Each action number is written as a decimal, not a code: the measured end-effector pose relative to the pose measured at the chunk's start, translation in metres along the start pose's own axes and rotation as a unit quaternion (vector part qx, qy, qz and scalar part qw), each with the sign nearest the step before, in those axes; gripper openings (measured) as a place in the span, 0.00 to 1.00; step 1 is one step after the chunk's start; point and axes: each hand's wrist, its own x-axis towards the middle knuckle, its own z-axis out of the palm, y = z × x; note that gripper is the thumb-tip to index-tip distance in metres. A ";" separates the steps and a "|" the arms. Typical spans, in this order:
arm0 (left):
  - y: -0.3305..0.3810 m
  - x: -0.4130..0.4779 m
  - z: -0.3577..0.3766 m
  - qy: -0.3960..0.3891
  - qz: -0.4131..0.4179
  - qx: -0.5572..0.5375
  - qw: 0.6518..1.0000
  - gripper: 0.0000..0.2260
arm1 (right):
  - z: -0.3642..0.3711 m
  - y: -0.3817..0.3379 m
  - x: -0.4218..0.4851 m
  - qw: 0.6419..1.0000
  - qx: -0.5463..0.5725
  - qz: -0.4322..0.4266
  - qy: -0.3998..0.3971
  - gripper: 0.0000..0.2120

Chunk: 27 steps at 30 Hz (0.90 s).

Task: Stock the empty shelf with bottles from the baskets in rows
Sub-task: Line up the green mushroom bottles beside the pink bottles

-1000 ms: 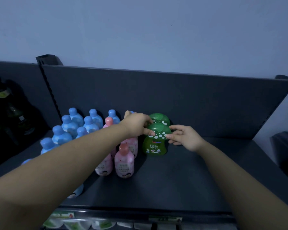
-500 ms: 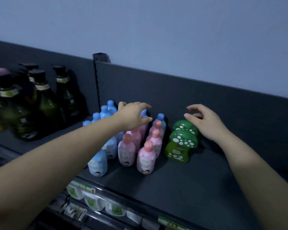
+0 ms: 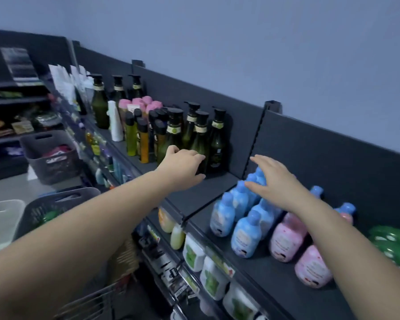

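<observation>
- The left hand (image 3: 183, 167) reaches out on a nearly straight arm, palm down, with its fingers loosely curled round nothing, over a bare stretch of the shelf (image 3: 217, 187).
- The right hand (image 3: 275, 181) is open and spread, palm down, above the caps of the blue bottles (image 3: 245, 234). I cannot tell whether a fingertip touches one.
- Low on the left, the near basket (image 3: 56, 204) holds something green, probably more stock.
- The blue bottles stand upright in rows running to the back panel, with the pink bottles (image 3: 286, 241) just beside them and the green bottles (image 3: 393, 245) at the right edge. They are grouped by colour, apparently so that each kind forms its own row.
- Farther off, dark pump bottles (image 3: 201, 139) fill the next bay, and beyond them sits a grey basket (image 3: 49, 155).
</observation>
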 end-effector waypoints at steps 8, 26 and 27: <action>-0.159 -0.090 -0.001 -0.083 -0.088 0.066 0.990 0.39 | 0.058 -0.158 0.069 0.991 -0.026 -0.113 -0.073 0.39; -0.389 -0.297 0.044 -0.177 -0.256 0.065 0.948 0.42 | 0.207 -0.406 0.141 0.964 -0.067 -0.221 -0.132 0.40; -0.394 -0.304 0.050 -0.181 -0.267 0.060 0.945 0.42 | 0.215 -0.413 0.144 0.961 -0.064 -0.232 -0.136 0.40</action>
